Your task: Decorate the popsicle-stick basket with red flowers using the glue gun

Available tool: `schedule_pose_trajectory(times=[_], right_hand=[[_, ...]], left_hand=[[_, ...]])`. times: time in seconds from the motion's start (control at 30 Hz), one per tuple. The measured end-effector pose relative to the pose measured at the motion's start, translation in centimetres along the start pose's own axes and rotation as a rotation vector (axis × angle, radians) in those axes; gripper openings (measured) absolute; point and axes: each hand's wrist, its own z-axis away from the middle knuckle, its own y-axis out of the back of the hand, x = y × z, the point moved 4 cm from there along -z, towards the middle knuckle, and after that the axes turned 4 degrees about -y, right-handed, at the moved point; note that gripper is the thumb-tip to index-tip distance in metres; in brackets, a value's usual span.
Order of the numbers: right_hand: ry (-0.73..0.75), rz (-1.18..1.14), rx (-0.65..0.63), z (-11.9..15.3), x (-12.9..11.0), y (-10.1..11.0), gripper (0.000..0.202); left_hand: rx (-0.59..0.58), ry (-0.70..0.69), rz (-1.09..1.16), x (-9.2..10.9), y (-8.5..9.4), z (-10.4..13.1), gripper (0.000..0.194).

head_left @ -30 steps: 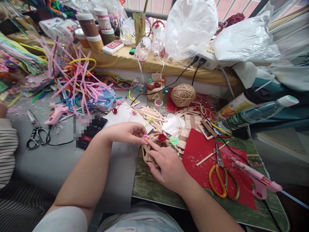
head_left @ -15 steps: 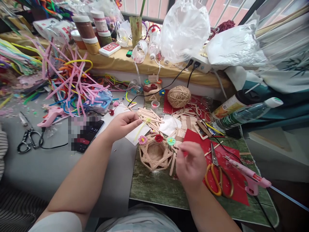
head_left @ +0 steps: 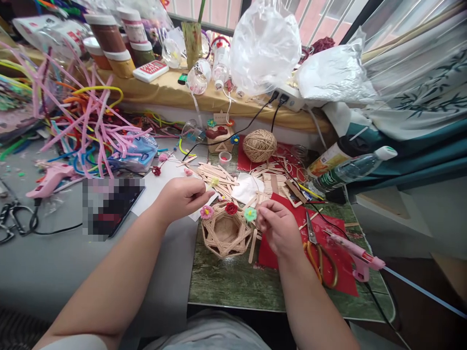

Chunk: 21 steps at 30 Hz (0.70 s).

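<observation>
A basket of craft sticks wound with twine (head_left: 226,240) sits on the green wood-patterned board. Along its far rim are a pink flower (head_left: 206,212), a red rose (head_left: 231,208) and a mint-green flower (head_left: 250,214). My left hand (head_left: 182,195) hovers beyond the basket's left side with curled fingers, its tips beside a yellow fuzzy flower (head_left: 214,181); whether it grips the stem is hidden. At the mint flower's right edge, my right hand (head_left: 278,226) has thumb and forefinger pinched together. What they hold, if anything, is too small to make out.
Loose craft sticks (head_left: 219,176) and a twine ball (head_left: 260,146) lie behind the basket. To the right are scissors (head_left: 316,248), red sheets (head_left: 343,265), a pink glue gun (head_left: 359,255) and a bottle (head_left: 359,167). Pink pipe cleaners (head_left: 91,121) and a phone (head_left: 126,209) are left.
My view has shifted, so the scene sits farther left. My right hand has come in to the mint flower's edge, its fingers pinching. My left hand has moved slightly nearer the basket.
</observation>
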Motion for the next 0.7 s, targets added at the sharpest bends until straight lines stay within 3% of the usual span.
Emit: schedule_pose_trajectory(times=[0.07, 0.17, 0.23, 0.3, 0.37, 0.5, 0.63, 0.7], right_hand=[[0.06, -0.074, 0.036, -0.1, -0.5, 0.2, 0.024], [0.176, 0.108, 0.124, 0.0, -0.8, 0.5, 0.03], [0.179, 0.33, 0.088, 0.0, -0.4, 0.2, 0.045], [0.121, 0.453, 0.005, 0.1, 0.2, -0.1, 0.042], [0.085, 0.421, -0.01, 0.2, 0.4, -0.1, 0.033], [0.141, 0.204, 0.097, 0.3, 0.0, 0.0, 0.033], [0.11, 0.176, 0.095, 0.0, 0.7, -0.3, 0.033], [0.101, 0.186, 0.077, -0.3, 1.1, -0.4, 0.035]], left_hand=[[0.016, -0.02, 0.026, 0.4, 0.0, 0.0, 0.039], [-0.038, -0.06, 0.015, 1.1, -0.5, -0.1, 0.036], [-0.071, -0.077, -0.002, 1.2, -0.7, -0.1, 0.035], [-0.06, -0.087, 0.0, 1.2, -0.7, 0.0, 0.033], [-0.021, -0.105, 0.019, 1.2, -0.5, 0.2, 0.031], [0.035, -0.165, 0.058, 2.1, -0.1, 0.0, 0.025], [-0.071, -0.289, 0.085, 4.6, -0.5, -1.0, 0.009], [-0.154, -0.349, 0.049, 6.1, -1.1, -1.5, 0.021]])
